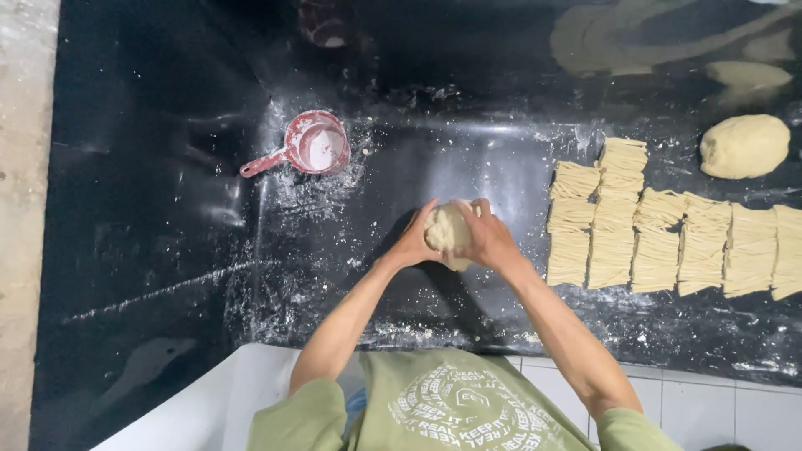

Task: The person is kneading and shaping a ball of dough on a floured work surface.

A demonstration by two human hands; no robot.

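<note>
Both my hands are wrapped around a pale lump of dough held just above the black floured counter. My left hand cups its left side and my right hand covers its right side and top. Only the middle of the lump shows between my fingers. To the right lie several bundles of cut raw noodles in rows. Beyond them rests a second, larger ball of dough.
A red scoop with a handle, holding white flour, sits at the back left of the floured patch. Loose flour is scattered about the counter. A white tiled edge runs along the front.
</note>
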